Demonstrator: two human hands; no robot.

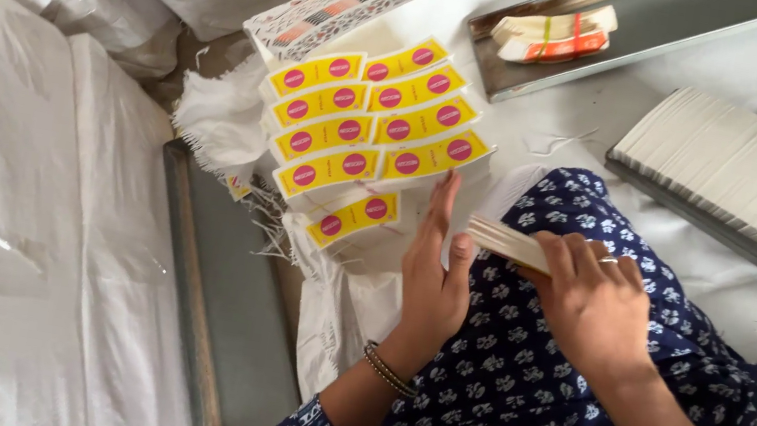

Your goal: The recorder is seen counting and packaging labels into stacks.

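Observation:
My right hand (592, 303) grips a thin stack of flat white cards (507, 243) over my lap, which is covered in navy flower-print cloth (516, 367). My left hand (434, 278) stands edge-up beside the end of that stack, fingers straight and together, the thumb touching the cards. Just beyond its fingertips lie several stacks of yellow packets with pink round marks (372, 126), set in two overlapping columns. One more yellow packet (352, 217) lies below them, close to my left hand.
A fanned row of white cards (736, 163) rests on a grey metal ledge at the right. A banded bundle (553, 36) lies in a metal tray (661, 25) at the top. White woven sacks (13, 216) fill the left side. A patterned carton (350, 6) sits behind the yellow packets.

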